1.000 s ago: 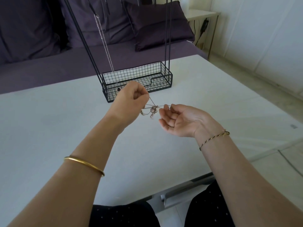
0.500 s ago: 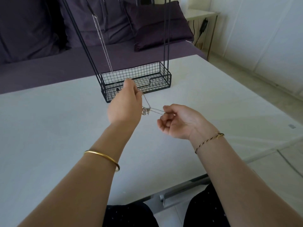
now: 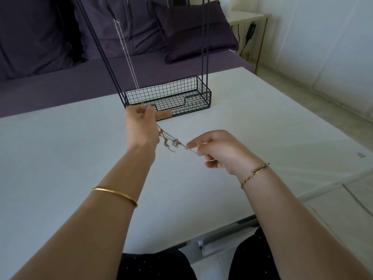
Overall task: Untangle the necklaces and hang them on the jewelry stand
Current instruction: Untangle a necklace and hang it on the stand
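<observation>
A tangled knot of thin necklace chains [image 3: 171, 142] hangs in the air above the white table [image 3: 60, 158], stretched between both hands. My left hand [image 3: 141, 126] is raised just in front of the stand's basket, holding one end of the chains, with one finger pointing right. My right hand [image 3: 218, 150] pinches the other end of the chain between thumb and fingers. The black wire jewelry stand [image 3: 167, 96] stands behind, its rods running up out of view. One silver necklace [image 3: 127, 55] hangs down from the stand's left side.
A dark purple sofa [image 3: 60, 77] with cushions runs behind the table. A small side table [image 3: 248, 17] with a hanging cable stands at the back right. The table's near edge and metal frame [image 3: 222, 235] lie above my lap.
My left hand moved up and away toward the stand's basket, drawing the chains out longer. My right hand closed from an open palm into a pinch on the chain.
</observation>
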Action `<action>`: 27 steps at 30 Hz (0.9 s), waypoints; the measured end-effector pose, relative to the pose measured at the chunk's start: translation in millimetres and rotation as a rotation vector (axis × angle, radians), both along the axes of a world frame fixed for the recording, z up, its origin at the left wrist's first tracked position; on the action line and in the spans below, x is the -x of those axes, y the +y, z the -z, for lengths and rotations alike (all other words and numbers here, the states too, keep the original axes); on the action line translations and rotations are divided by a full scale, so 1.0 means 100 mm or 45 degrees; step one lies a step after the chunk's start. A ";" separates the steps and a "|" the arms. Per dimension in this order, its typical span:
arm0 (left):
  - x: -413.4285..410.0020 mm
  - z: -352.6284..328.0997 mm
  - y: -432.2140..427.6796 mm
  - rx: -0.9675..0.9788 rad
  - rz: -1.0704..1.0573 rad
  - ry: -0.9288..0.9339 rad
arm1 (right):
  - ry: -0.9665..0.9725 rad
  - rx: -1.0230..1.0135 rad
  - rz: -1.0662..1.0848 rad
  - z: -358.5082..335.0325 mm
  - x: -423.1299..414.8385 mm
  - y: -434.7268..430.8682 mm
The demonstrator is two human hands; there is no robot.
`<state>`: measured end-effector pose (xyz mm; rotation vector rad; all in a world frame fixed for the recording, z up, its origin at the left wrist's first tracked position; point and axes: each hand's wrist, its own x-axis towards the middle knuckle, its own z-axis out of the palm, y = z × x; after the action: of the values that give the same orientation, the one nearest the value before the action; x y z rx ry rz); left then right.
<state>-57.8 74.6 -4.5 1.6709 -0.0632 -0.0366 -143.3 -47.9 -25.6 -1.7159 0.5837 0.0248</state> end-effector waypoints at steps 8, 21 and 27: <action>0.02 -0.01 0.06 -0.047 0.074 0.018 | -0.142 -0.141 0.144 -0.04 0.02 -0.16; 0.20 -0.12 -0.06 0.009 0.402 0.124 | -0.277 0.033 -0.142 -0.14 0.08 0.05; 0.21 -0.13 -0.07 0.038 0.453 0.151 | -0.271 0.107 -0.211 -0.12 0.05 0.07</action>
<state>-78.4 67.5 8.6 1.6071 -0.2689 -0.4010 -148.7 -40.7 -13.4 -1.8173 0.2874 -0.0649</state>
